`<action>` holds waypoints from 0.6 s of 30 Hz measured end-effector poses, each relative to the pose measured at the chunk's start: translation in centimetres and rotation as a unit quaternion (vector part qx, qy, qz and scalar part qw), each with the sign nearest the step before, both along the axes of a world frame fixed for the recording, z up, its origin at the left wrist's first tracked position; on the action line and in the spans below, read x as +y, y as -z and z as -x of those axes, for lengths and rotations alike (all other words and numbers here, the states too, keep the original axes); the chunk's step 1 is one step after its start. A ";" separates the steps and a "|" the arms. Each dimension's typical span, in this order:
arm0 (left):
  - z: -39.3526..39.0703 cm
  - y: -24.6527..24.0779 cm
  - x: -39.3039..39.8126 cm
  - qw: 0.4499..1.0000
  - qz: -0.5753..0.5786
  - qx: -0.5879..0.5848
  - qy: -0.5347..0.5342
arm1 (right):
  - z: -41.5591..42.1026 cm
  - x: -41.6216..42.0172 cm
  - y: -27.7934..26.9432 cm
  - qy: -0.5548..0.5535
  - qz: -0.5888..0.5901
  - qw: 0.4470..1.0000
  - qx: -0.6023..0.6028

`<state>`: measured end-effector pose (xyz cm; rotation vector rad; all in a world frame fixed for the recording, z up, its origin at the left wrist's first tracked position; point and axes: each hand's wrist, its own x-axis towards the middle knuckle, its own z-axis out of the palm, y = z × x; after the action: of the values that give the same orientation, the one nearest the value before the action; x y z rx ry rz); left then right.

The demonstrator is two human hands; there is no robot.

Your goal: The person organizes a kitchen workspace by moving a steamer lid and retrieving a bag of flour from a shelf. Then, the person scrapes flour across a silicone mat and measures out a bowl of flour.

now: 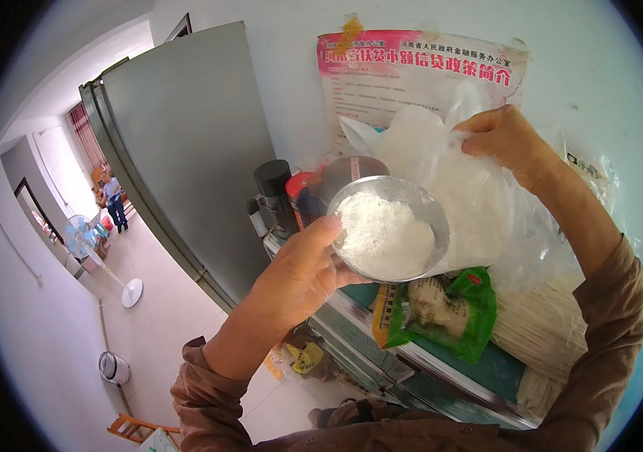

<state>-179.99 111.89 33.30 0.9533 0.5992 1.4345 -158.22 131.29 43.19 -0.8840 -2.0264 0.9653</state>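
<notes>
A round metal bowl (440, 226) of white powder (378, 234) is held in my left hand (304, 271), with the thumb over its near left rim. To its right, my right hand (496, 138) pinches the upper part of a translucent plastic bag (468, 209) with pale contents. The bag stands behind and beside the bowl. Below the bowl, a green and yellow food packet (477, 327) lies on the cabinet top, and bundles of dry noodles (547, 322) lie to the right of it.
Dark and red-lidded containers (273, 195) stand left of the bowl, by a tall grey panel (191, 141). A poster (366, 96) hangs on the wall. The cabinet's metal edge (440, 367) runs below. Far left are a standing fan (81, 240) and a seated person (112, 198).
</notes>
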 end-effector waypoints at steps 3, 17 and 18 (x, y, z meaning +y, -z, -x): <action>-0.1 -0.3 0.1 1.000 -0.016 0.010 0.011 | 0.4 0.5 0.3 -0.031 0.058 0.997 0.028; 0.0 -1.2 -1.1 0.995 -0.052 0.054 -0.059 | -1.1 -1.2 -0.1 -0.100 0.029 0.983 0.153; -0.1 -1.8 -1.3 0.992 -0.056 0.080 -0.079 | -1.5 -1.7 -1.0 -0.068 0.016 0.995 0.066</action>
<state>-179.94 110.55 35.09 1.1386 0.7306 1.5547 -156.70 129.61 44.17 -0.6865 -1.9822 1.1030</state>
